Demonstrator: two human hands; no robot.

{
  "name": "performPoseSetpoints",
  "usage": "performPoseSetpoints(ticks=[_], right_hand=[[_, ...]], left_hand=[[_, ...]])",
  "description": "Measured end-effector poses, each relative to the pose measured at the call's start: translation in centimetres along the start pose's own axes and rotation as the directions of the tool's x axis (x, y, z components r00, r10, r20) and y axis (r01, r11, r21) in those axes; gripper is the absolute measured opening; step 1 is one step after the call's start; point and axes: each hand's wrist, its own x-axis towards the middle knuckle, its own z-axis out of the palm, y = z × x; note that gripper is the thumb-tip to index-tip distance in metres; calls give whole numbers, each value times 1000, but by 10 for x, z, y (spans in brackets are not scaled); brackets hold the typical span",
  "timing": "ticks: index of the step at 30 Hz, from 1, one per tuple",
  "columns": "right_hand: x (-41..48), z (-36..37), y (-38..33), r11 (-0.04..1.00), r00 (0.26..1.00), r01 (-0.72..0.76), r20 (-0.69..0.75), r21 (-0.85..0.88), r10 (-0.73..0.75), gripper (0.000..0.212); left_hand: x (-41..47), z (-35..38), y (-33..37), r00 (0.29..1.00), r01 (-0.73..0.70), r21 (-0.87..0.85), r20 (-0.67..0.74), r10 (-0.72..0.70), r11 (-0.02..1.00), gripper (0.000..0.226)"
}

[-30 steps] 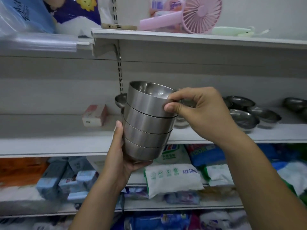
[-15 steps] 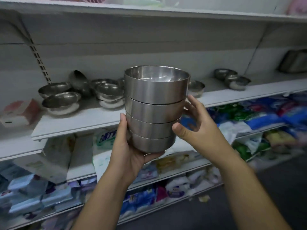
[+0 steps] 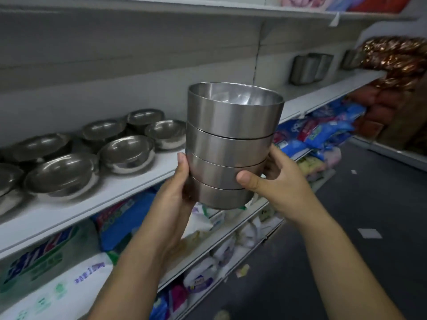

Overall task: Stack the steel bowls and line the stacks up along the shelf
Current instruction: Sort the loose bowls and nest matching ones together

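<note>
I hold a stack of several nested steel bowls (image 3: 231, 144) upright in front of the grey shelf (image 3: 129, 188), clear of its edge. My left hand (image 3: 178, 188) grips the stack's lower left side, thumb up along the wall. My right hand (image 3: 275, 181) clasps the lower right side, thumb across the front. Several loose shallow steel bowls (image 3: 124, 153) lie scattered on the shelf to the left of the stack, some overlapping.
Further right on the same shelf stand steel containers (image 3: 309, 68) and a shiny copper-coloured bundle (image 3: 397, 61). Below are shelves packed with bagged goods (image 3: 323, 130). An upper shelf (image 3: 161, 8) runs overhead. The dark aisle floor (image 3: 358, 204) lies to the right.
The view has swung right along the shelf. My right hand left the top bowl's rim and now clasps the lower right of the stack. The loose bowls now sit left of the stack.
</note>
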Motion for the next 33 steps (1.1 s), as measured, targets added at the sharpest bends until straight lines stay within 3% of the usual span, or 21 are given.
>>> performPoseSetpoints(ticks=[6, 8, 12, 17, 24, 33], right_hand=[[83, -68, 11, 996, 996, 13, -90, -84, -21, 55], [111, -87, 21, 994, 993, 15, -117, -111, -28, 53], [160, -124, 43, 989, 986, -6, -165, -148, -18, 66], [204, -173, 65, 988, 978, -30, -207, -154, -3, 58], [256, -256, 94, 988, 976, -34, -218, -152, 0, 52], [336, -390, 145, 989, 984, -17, -179, -146, -9, 61]], left_hand=[[116, 35, 2, 995, -90, 121, 49, 85, 989, 53], [155, 43, 3, 996, -86, 147, 26, 84, 985, 51], [223, 64, 6, 991, -56, 148, 127, 37, 987, 64], [286, 98, 0, 982, -77, 175, 186, 44, 982, 58], [368, 152, -27, 981, -109, 221, 183, 69, 969, 84], [486, 245, -68, 991, -100, 244, 111, 75, 965, 69]])
